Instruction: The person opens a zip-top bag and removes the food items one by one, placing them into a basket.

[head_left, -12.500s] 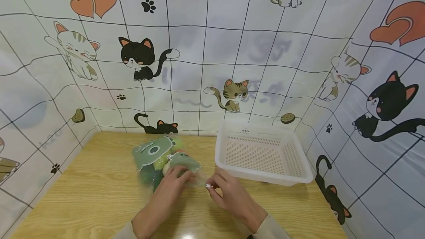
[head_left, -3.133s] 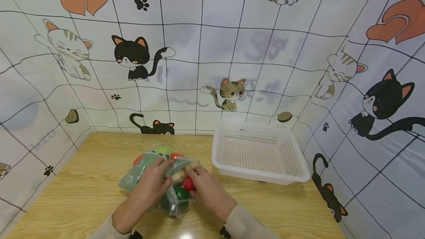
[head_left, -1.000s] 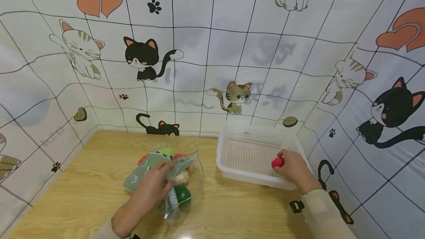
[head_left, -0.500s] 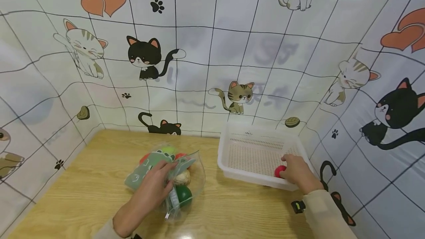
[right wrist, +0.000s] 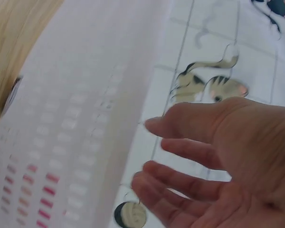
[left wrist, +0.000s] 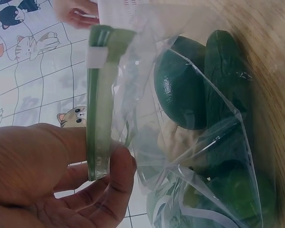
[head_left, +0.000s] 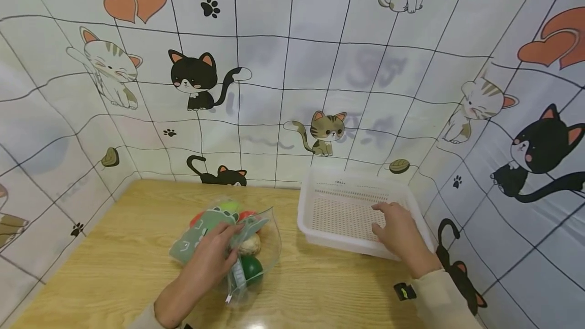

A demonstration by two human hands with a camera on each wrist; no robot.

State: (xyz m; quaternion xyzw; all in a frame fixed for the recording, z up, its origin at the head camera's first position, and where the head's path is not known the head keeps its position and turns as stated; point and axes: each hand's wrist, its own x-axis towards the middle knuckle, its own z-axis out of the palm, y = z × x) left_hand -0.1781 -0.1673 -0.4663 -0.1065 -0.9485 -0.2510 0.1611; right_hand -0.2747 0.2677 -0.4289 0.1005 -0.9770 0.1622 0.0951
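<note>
My left hand (head_left: 210, 253) grips the green edge of a clear zip bag (head_left: 187, 248) with a frog print. Inside lie toy-like vegetables: a dark green rounded one (head_left: 251, 269), a long dark green one like a cucumber (left wrist: 223, 71), a pale knobbly one (head_left: 250, 244) and red ones (head_left: 247, 215). The bag's mouth stands spread toward the right. Over the right part of a white perforated basket (head_left: 320, 237), my right hand (head_left: 402, 232) has its fingers apart with nothing between them. Red shows through the basket's holes in the right wrist view; the red ball itself is hidden.
The wooden table (head_left: 311, 293) carries the bag at left and the basket at back right. A cat-print sheet (head_left: 283, 75) hangs behind and at both sides. A black wrist strap piece (head_left: 404, 291) hangs by the right sleeve.
Earlier my right hand worked at the zip slider, then took a red ball from the bag. It carried the ball to the basket and let go, while my left hand stayed on the bag.
</note>
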